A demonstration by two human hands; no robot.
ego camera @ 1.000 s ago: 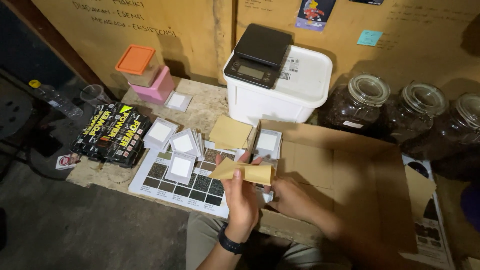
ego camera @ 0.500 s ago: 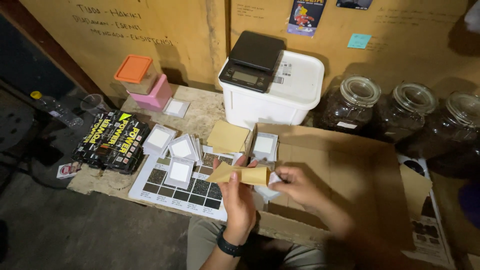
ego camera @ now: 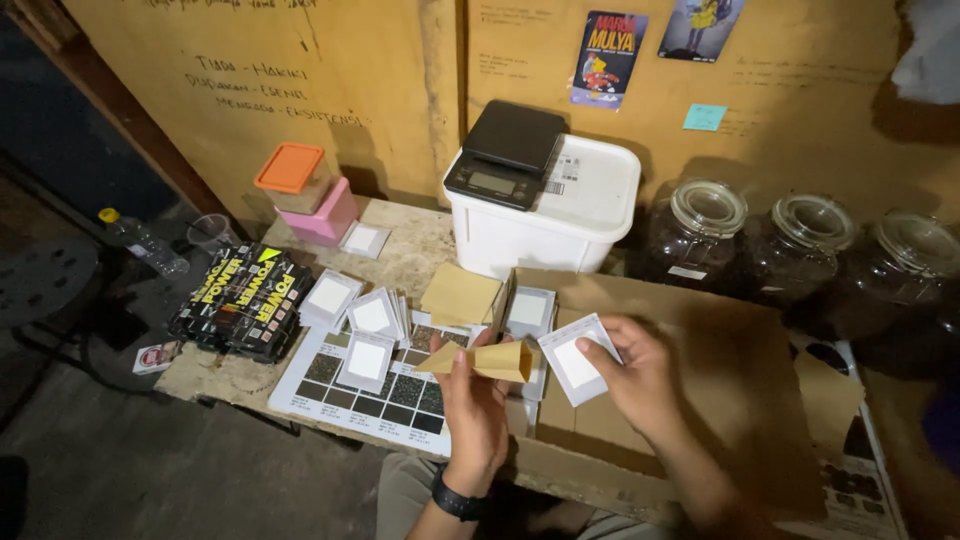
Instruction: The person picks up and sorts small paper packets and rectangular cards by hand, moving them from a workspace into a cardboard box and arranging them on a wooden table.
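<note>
Head view: the left hand [ego camera: 478, 410] pinches a small tan paper envelope [ego camera: 480, 360] by its lower edge, fingers closed on it, holding it level above the front of the tabletop [ego camera: 415, 255] with its pointed flap toward the left. Just beside it, the right hand [ego camera: 635, 375] grips a white-framed sachet [ego camera: 575, 362] between thumb and fingertips, tilted so its flat face looks up at the camera; the two items sit close but do not touch. Both are raised over the near edge of an open cardboard box [ego camera: 700, 400], probably so they can be lined up with each other away from the clutter.

Below the left hand lies a white chart of dark squares [ego camera: 375, 395], with several more white sachets [ego camera: 370, 320] scattered over it and a tan stack of envelopes [ego camera: 460, 295] behind. Another sachet stands inside the box. To the left rests a black and yellow packet bundle [ego camera: 245, 300]; farther back are a pink container with an orange-lidded tub [ego camera: 300, 190], and a white bin carrying a black scale [ego camera: 510, 150]. Three glass jars [ego camera: 800, 250] line the wall on the right. The loose sachets crowd the chart beneath the hands.
</note>
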